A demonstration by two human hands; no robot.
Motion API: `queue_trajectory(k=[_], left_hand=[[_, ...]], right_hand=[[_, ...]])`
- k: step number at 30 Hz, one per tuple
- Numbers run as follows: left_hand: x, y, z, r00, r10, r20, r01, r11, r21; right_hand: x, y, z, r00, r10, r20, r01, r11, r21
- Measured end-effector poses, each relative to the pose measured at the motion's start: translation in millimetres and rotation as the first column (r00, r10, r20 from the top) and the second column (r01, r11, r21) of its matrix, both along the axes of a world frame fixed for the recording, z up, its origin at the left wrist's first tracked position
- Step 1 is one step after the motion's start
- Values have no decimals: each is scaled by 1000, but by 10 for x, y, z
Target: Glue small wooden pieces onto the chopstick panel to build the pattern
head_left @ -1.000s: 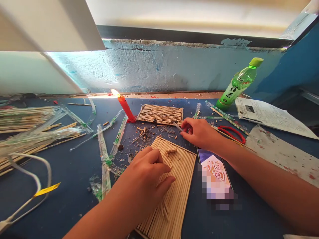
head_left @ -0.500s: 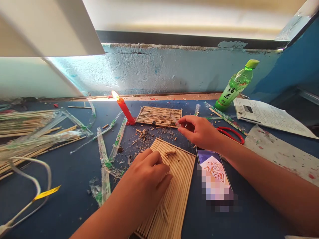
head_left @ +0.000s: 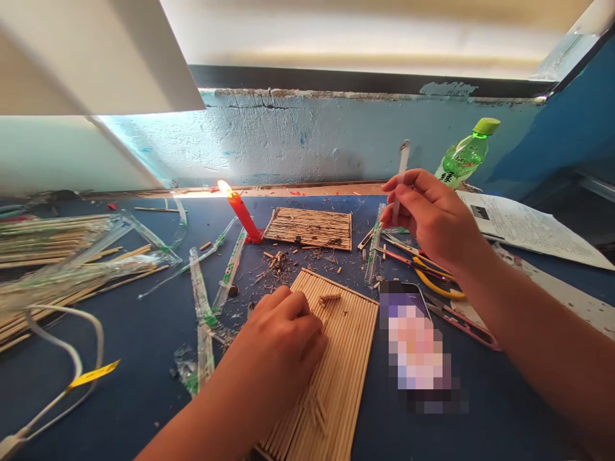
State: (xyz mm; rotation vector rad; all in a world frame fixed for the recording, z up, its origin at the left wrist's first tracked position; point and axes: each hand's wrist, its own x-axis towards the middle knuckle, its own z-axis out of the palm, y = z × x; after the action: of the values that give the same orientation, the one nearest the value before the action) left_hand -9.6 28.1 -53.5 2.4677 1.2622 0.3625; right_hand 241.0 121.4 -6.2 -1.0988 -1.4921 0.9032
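My right hand (head_left: 427,218) is raised over the right side of the table, closed around a translucent white glue stick (head_left: 402,169) that points up, its tip darkened. My left hand (head_left: 288,339) lies on a panel of light wooden sticks (head_left: 348,358), fingers curled together; whatever they may hold is hidden. Upon that panel are a small coiled wooden piece (head_left: 329,299) and a few short stick pieces (head_left: 317,413). Behind it sits a smaller, soot-marked stick panel (head_left: 310,227). A lit red candle (head_left: 246,218) leans slightly to its left.
A phone (head_left: 416,346) lies right of the large panel, beside pink-handled scissors (head_left: 466,323) and yellow-handled pliers (head_left: 435,282). A green bottle (head_left: 466,157) and paper (head_left: 542,230) are farther back. Bagged sticks (head_left: 57,237), a white cable (head_left: 98,333) and plastic wrappers (head_left: 204,307) cover the left.
My right hand has lifted up and to the right, away from the small panel, with the glue stick now upright. Scissors and pliers have come into view. My left hand is nearly still.
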Motion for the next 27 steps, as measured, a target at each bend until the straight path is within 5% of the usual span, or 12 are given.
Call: queue_trajectory(k=[7, 17, 27], left_hand=[[86, -33, -10, 1000, 11, -14, -11, 999, -47], [63, -18, -19, 997, 73, 25, -73, 997, 16], [76, -14, -35, 988, -112, -110, 118, 992, 47]], right_hand=[[93, 20, 113, 1000, -22, 10, 22, 999, 47], [103, 40, 44, 995, -12, 97, 15, 999, -34], [95, 45, -19, 982, -11, 190, 21, 998, -52]])
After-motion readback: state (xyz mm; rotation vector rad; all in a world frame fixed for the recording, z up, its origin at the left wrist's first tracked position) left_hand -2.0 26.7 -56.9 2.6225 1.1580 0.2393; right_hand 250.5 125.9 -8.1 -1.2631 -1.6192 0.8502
